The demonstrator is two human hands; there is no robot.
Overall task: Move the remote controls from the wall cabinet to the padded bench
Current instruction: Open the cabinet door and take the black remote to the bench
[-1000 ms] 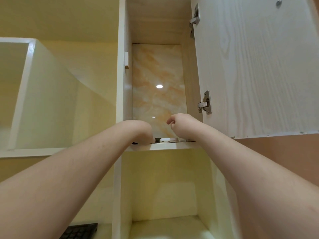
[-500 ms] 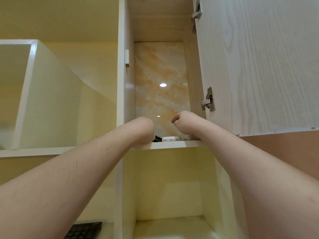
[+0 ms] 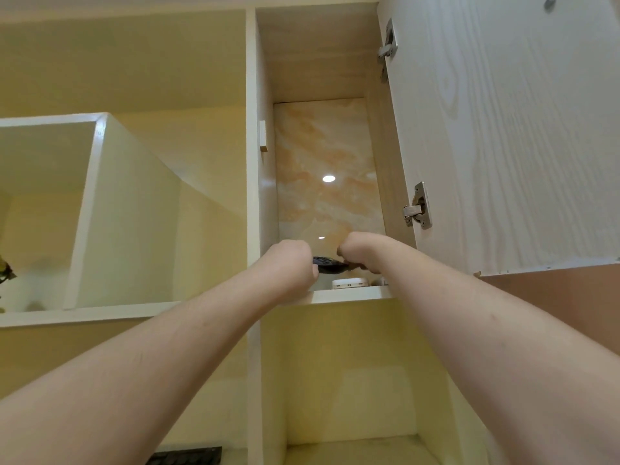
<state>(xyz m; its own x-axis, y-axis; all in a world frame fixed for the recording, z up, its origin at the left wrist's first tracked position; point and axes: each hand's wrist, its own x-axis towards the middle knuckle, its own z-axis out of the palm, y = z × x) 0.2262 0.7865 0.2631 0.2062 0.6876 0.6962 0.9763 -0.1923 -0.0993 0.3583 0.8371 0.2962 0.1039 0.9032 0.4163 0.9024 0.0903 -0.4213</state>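
Left hand (image 3: 291, 266): curling shut at frame centre, gripping black remote (image 3: 327, 264).
Right hand (image 3: 360, 252): curling closed, touching the remote's other end.
White remote (image 3: 349, 282): lying on shelf (image 3: 349, 294), below both.

One view only: your head cam, tilted up from below, close under open wall cabinet (image 3: 322, 62), shelf edge (image 3: 349, 294) approx. mid-frame.

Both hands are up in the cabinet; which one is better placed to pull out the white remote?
Probably the right hand: it sits nearly above the white remote on the shelf. The left hand is further left, fist closed by the black remote.
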